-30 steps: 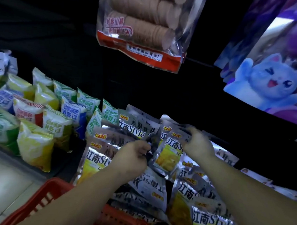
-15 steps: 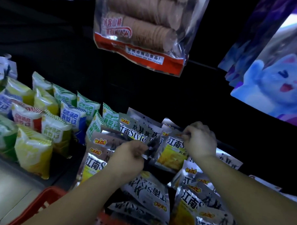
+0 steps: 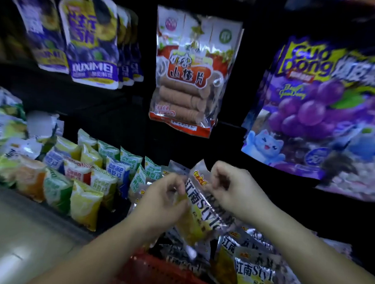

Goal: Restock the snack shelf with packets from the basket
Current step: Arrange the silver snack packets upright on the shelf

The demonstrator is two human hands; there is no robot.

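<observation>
A black back panel (image 3: 110, 108) swallows most of the dim light. A pale, glossy floor (image 3: 17, 231) shows at lower left. Higher up hang purple grape bags (image 3: 313, 104), a clear bag of brown discs (image 3: 185, 77) and blue plum bags (image 3: 92, 41).

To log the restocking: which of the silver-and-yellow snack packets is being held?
The tilted silver-and-yellow packet above the red basket: left hand and right hand pinch it; the others lie loose.

the packet (image 3: 203, 207) looks to me like glossy, crinkled plastic film; the hanging bag (image 3: 191, 82) is clear shiny plastic; the basket (image 3: 155, 269) seems red plastic.
</observation>
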